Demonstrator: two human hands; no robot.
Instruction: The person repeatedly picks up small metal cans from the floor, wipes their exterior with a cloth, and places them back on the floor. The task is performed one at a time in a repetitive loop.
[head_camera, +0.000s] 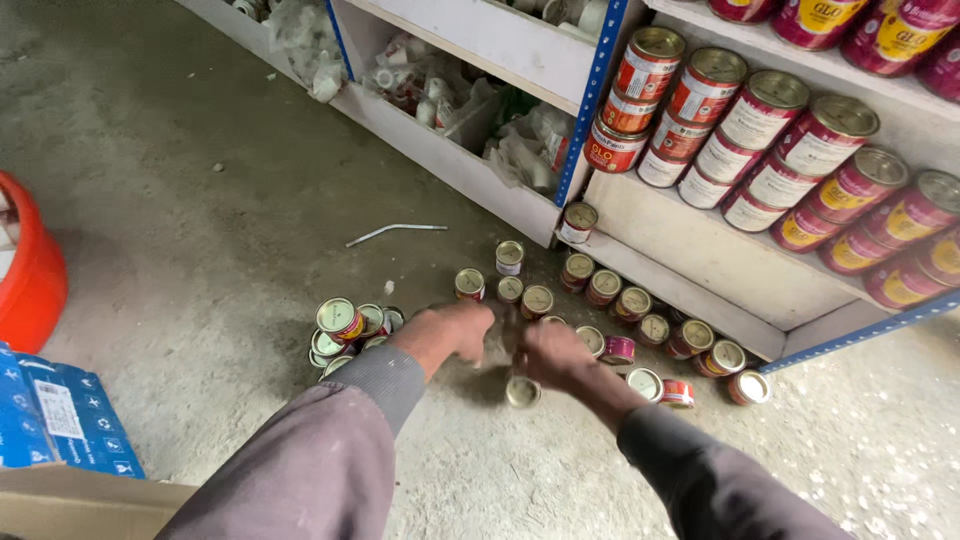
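Shelf: a white wooden rack with blue metal uprights (592, 90) is filling the upper right of the frame.
Large tins: red cylindrical metal tins with gold lids (780, 140) are lying stacked on the shelf.
Bucket: an orange plastic bucket (35, 275) is sitting at the left edge.
Box: a blue printed carton (65, 420) is resting lower left.
Rod: a bent grey metal rod (395, 232) is lying on the grey concrete floor (180, 200).

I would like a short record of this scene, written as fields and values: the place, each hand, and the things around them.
Place: concrete floor beside a white shelf
Left hand: low over small tins, blurred, grip unclear
Right hand: just above a small tin, blurred
Floor: many small tins, a bent metal rod
Shelf: larger red cans stacked on their sides
Left edge: orange tub, blue box
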